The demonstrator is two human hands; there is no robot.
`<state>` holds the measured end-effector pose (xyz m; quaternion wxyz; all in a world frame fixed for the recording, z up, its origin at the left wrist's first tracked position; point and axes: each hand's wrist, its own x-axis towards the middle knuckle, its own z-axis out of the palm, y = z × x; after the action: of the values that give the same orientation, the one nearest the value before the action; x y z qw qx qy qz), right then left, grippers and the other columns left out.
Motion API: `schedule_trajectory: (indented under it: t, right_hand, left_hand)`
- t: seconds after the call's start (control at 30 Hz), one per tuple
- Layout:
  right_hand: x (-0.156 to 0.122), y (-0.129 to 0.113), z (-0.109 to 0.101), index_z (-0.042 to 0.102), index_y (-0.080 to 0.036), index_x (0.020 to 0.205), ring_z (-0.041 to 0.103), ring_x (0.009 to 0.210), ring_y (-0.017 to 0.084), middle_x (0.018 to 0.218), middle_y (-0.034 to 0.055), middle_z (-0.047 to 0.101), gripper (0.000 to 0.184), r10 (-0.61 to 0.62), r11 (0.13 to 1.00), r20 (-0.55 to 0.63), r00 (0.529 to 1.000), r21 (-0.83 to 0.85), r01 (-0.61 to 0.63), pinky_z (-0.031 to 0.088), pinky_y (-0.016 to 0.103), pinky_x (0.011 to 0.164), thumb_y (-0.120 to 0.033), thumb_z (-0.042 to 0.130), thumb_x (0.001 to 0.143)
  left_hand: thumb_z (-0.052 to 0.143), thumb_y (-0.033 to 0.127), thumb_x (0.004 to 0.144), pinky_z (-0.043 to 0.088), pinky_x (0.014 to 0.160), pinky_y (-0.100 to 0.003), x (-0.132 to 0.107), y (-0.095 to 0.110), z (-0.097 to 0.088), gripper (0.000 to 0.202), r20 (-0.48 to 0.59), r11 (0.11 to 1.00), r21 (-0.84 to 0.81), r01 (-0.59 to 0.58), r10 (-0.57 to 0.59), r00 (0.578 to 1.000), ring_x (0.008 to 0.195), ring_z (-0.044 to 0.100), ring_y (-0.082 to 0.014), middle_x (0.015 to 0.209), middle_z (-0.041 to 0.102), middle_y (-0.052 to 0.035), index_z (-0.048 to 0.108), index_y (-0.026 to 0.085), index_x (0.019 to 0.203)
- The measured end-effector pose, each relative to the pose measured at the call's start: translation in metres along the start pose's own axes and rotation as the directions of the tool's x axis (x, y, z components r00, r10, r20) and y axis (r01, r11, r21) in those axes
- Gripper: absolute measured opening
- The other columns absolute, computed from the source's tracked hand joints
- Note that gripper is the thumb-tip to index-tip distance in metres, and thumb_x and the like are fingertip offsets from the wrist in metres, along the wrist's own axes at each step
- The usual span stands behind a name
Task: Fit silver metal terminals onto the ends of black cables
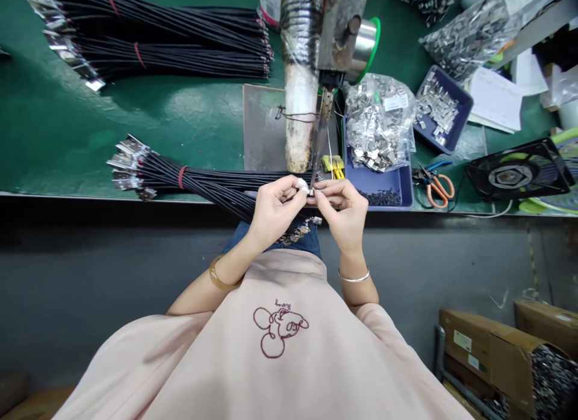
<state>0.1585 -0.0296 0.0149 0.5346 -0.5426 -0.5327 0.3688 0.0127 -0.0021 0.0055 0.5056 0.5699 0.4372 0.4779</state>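
Both hands meet at the bench's front edge, under a slim metal rod [322, 128] that looks like a soldering iron. My left hand [276, 210], with a white wrap on one fingertip, is closed in a pinch on what seems to be a black cable's end, mostly hidden by the fingers. Opposite it, my right hand [345, 212] pinches a small silver metal connector [310, 191]. Black cables [212, 182] tied with a red band run behind my left hand. More cables with metal connectors [298, 232] hang below the hands, over my lap.
A foil duct [301, 22] ends above the hands, with a solder spool [365, 49] alongside. Rightward are a blue tray [406, 191] with bagged metal parts [379, 122], a smaller bin [460, 109], orange-handled pliers [440, 190] and a fan [519, 170]. Cable bundles [180, 40] lie at back left.
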Motion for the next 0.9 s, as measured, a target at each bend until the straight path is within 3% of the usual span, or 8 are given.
schedule_trajectory:
  t: [0.47,0.6,0.67,0.73,0.77,0.8,0.83,0.9]
  right_hand:
    - [-0.009,-0.003,-0.005,0.063,-0.022,0.08,0.076,0.077,0.01,0.097,-0.0007,0.075,0.01,-0.075,0.987,0.029,0.997,-0.139,0.078,0.065,0.023,0.07,-0.019,0.067,0.089]
    - [-0.013,-0.006,-0.013,0.063,-0.023,0.088,0.069,0.056,0.007,0.081,-0.0043,0.073,0.007,-0.097,0.975,-0.004,0.995,-0.202,0.094,0.058,0.019,0.052,-0.028,0.066,0.093]
    - [-0.019,-0.011,-0.023,0.064,-0.024,0.089,0.061,0.046,0.007,0.07,-0.0063,0.068,0.009,-0.27,0.93,-0.148,0.951,-0.296,0.218,0.049,0.02,0.043,-0.032,0.065,0.093]
    - [-0.024,-0.018,-0.035,0.065,-0.025,0.088,0.056,0.046,0.008,0.066,-0.0058,0.062,0.013,-0.479,0.843,-0.317,0.818,-0.427,0.328,0.044,0.023,0.043,-0.037,0.066,0.092]
    - [-0.026,-0.022,-0.041,0.065,-0.026,0.09,0.055,0.047,0.009,0.066,-0.0052,0.06,0.013,-0.527,0.814,-0.362,0.769,-0.476,0.334,0.044,0.025,0.044,-0.039,0.066,0.092]
    - [-0.026,-0.025,-0.048,0.064,-0.027,0.095,0.054,0.047,0.01,0.066,-0.0048,0.059,0.014,-0.527,0.805,-0.375,0.763,-0.509,0.306,0.043,0.026,0.045,-0.041,0.065,0.092]
    - [-0.024,-0.027,-0.055,0.063,-0.028,0.101,0.054,0.047,0.011,0.066,-0.0044,0.059,0.016,-0.481,0.81,-0.357,0.801,-0.53,0.251,0.044,0.027,0.046,-0.042,0.062,0.094]
    - [-0.016,-0.025,-0.07,0.058,-0.028,0.109,0.059,0.05,0.013,0.067,-0.0032,0.062,0.018,-0.303,0.81,-0.246,0.921,-0.576,0.113,0.048,0.029,0.051,-0.041,0.056,0.097]
  left_hand:
    - [0.059,0.024,0.085,0.024,0.051,-0.025,-0.004,0.002,0.0,0.016,0.062,0.998,0.042,0.039,-0.042,0.997,0.051,0.029,-0.0071,0.055,0.033,0.0071,0.057,0.017,0.07]
    - [0.059,0.018,0.082,0.023,0.049,-0.022,-0.009,0.004,-0.008,0.013,0.178,0.992,0.123,-0.012,-0.01,0.984,0.049,0.028,-0.0059,0.053,0.035,0.0076,0.059,0.016,0.07]
    - [0.06,0.015,0.081,0.028,0.05,-0.022,-0.012,0.005,-0.014,0.013,0.301,0.982,0.168,-0.089,0.035,0.953,0.05,0.035,-0.006,0.053,0.044,0.0062,0.063,0.015,0.069]
    - [0.063,0.015,0.083,0.039,0.056,-0.022,-0.015,0.004,-0.021,0.013,0.382,0.974,0.157,-0.162,0.091,0.92,0.056,0.05,-0.0086,0.061,0.06,0.0014,0.069,0.014,0.071]
    - [0.064,0.017,0.084,0.044,0.059,-0.023,-0.016,0.003,-0.024,0.012,0.38,0.975,0.129,-0.182,0.121,0.917,0.061,0.057,-0.0106,0.067,0.066,-0.0014,0.071,0.014,0.074]
    - [0.065,0.018,0.085,0.047,0.062,-0.023,-0.016,0.002,-0.026,0.012,0.347,0.976,0.097,-0.197,0.152,0.925,0.066,0.062,-0.0123,0.073,0.07,-0.0036,0.073,0.014,0.077]
    - [0.067,0.019,0.086,0.05,0.064,-0.024,-0.016,0.0,-0.029,0.011,0.292,0.974,0.071,-0.213,0.184,0.939,0.069,0.065,-0.0136,0.077,0.073,-0.005,0.074,0.015,0.079]
    - [0.069,0.019,0.087,0.053,0.07,-0.027,-0.015,-0.003,-0.033,0.009,0.154,0.953,0.092,-0.289,0.273,0.95,0.073,0.068,-0.015,0.08,0.075,-0.0054,0.074,0.016,0.081]
